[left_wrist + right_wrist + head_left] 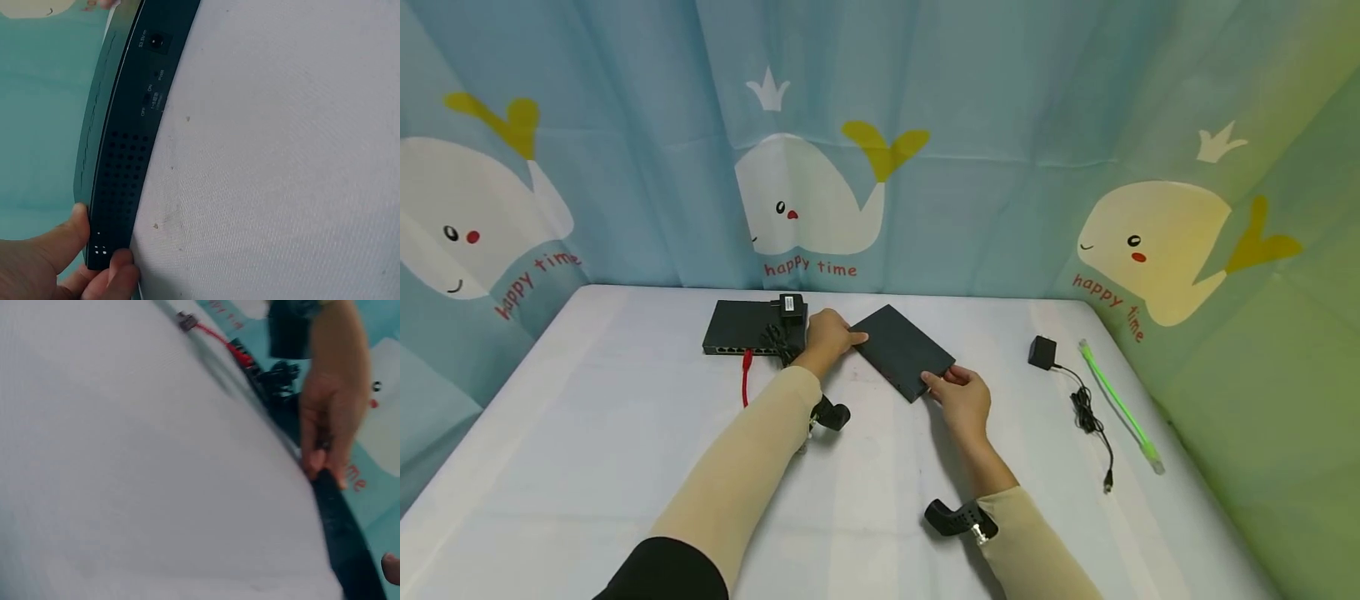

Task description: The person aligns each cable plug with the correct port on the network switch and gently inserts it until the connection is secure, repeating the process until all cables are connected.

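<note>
Both my hands hold a flat black network switch by its edges, turned at an angle over the table. My left hand pinches its left corner. My right hand grips the near right corner, thumb on top. In the left wrist view, its side panel shows a round power socket, a small ON/OFF marking and vent holes. Left of it lies a second black network switch with a red network cable plugged into its front. A black power adapter with a bundled cord rests on that one.
At the right of the white table lie another black power adapter with its cord and a bright green cable. A blue curtain printed with whales hangs behind the far edge.
</note>
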The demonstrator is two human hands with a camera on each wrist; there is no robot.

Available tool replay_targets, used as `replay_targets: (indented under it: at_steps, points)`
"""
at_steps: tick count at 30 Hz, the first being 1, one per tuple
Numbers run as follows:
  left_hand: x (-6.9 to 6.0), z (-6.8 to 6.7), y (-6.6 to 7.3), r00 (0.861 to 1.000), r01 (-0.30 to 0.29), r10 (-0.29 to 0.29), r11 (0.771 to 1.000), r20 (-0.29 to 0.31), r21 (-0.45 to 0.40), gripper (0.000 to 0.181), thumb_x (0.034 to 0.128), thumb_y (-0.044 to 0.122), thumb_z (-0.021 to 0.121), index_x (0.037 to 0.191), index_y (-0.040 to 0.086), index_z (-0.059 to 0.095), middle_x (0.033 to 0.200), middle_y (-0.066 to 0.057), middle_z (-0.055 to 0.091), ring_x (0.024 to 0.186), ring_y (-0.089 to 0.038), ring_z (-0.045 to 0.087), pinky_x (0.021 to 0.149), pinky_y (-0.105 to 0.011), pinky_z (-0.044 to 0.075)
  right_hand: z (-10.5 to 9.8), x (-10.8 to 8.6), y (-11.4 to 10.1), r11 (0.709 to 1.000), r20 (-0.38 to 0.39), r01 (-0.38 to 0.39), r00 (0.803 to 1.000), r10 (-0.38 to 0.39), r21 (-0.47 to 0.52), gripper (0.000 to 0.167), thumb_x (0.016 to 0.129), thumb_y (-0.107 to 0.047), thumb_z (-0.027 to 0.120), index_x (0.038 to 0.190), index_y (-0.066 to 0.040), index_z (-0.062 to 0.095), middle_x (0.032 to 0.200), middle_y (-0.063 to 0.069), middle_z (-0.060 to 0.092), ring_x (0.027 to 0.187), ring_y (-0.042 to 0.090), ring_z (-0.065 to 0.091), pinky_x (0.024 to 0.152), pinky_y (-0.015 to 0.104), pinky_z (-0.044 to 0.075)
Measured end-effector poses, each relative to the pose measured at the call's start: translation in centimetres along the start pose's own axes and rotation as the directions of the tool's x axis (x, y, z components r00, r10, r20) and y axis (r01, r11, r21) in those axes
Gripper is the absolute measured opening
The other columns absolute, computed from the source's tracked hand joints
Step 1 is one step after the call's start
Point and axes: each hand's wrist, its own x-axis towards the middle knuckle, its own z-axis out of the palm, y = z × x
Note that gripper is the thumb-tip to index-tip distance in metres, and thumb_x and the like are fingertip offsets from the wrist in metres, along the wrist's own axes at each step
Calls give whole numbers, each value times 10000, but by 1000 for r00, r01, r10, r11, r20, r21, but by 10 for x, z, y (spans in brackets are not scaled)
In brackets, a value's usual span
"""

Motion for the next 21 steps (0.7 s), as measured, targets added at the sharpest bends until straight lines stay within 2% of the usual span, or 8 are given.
replay_targets:
  at_steps: [2, 4, 7, 11, 15, 18, 21]
  points:
    - [-5, -6, 3, 999, 5, -5, 1000, 43, -7, 416, 844, 358, 791, 1107, 39, 750, 1141, -113, 718, 1033, -278, 669, 905, -377, 562, 4, -2, 2, 998, -40, 28, 999, -31, -56, 572, 814, -102, 813, 1284, 97, 555, 1161, 210, 597, 848, 111, 611, 625, 65, 478]
    - [-9, -9, 5, 998, -15, 15, 1000, 62, 10, 395, 869, 340, 769, 1119, 36, 743, 1150, -119, 712, 1032, -280, 666, 900, -376, 563, 7, -3, 4, 995, -73, 43, 996, -50, -95, 560, 805, -111, 822, 1268, 84, 574, 1165, 214, 610, 926, 194, 619, 615, 52, 439]
    - [-9, -14, 6, 994, -39, 35, 999, 104, 32, 407, 891, 331, 745, 1175, 41, 711, 1212, -129, 677, 1100, -300, 629, 940, -392, 540, 9, -3, 6, 994, -77, 41, 996, -49, -99, 553, 813, -101, 815, 1271, 87, 569, 1175, 222, 612, 994, 272, 642, 620, 44, 439]
    - [2, -14, 7, 985, -90, 85, 996, 151, 21, 449, 929, 365, 689, 1280, 86, 657, 1334, -124, 608, 1238, -318, 544, 1042, -414, 475, 10, -4, 9, 995, -67, 36, 997, -42, -97, 563, 818, -103, 813, 1283, 91, 561, 1192, 230, 612, 1004, 277, 647, 630, 44, 449]
    - [13, -8, 9, 966, -166, 165, 986, 199, -10, 439, 959, 355, 650, 1341, 139, 625, 1330, -106, 624, 1252, -290, 543, 1044, -395, 473, 10, -5, 9, 994, -76, 49, 996, -56, -93, 562, 820, -109, 812, 1285, 88, 565, 1194, 233, 615, 1009, 285, 641, 640, 51, 450]
    - [15, -5, 12, 957, -189, 188, 982, 222, -17, 426, 953, 305, 668, 1350, 158, 620, 1293, -96, 651, 1225, -270, 568, 1028, -386, 485, 8, -5, 8, 994, -80, 54, 995, -61, -92, 559, 824, -114, 809, 1287, 84, 566, 1200, 232, 616, 1021, 292, 640, 646, 54, 451]
    - [14, -6, 18, 958, -191, 188, 982, 216, -9, 415, 948, 279, 677, 1344, 165, 626, 1285, -87, 658, 1221, -263, 571, 1050, -389, 466, 7, -4, 5, 995, -79, 56, 995, -63, -87, 558, 827, -110, 806, 1291, 82, 563, 1211, 231, 613, 1031, 295, 636, 653, 54, 452]
